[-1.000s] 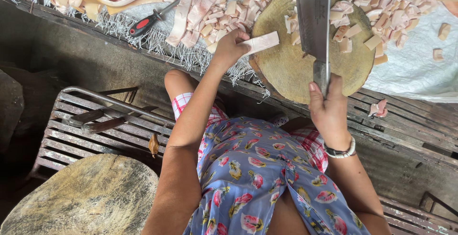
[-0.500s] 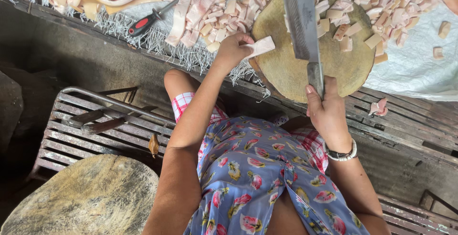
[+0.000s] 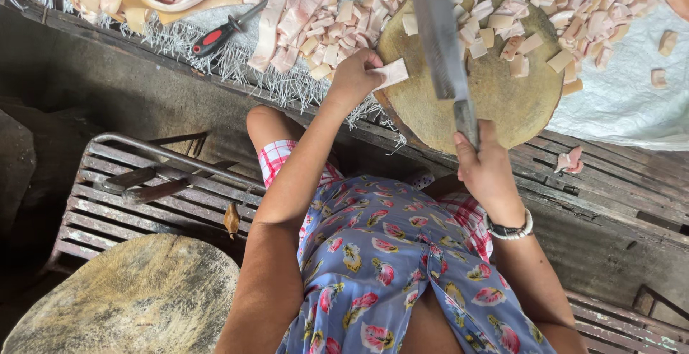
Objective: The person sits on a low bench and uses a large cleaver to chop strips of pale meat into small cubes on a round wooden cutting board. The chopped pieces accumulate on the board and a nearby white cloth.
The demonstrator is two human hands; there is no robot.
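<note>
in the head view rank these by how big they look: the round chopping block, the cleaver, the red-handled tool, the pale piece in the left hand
1. Round chopping block.
2. Cleaver, gripped by the right hand; raised nearer the camera, so it may look oversized.
3. Red-handled tool.
4. Pale piece in the left hand.

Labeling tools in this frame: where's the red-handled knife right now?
Head view, upper left: the red-handled knife lies on the white fringed cloth among pale cut strips, left of the left hand and the round chopping block.

A pale pinkish strip of meat (image 3: 391, 74) lies flat at the round wooden chopping block's (image 3: 495, 103) left edge. A long grey cleaver (image 3: 441, 31) stands above the block, blade pointing away
</note>
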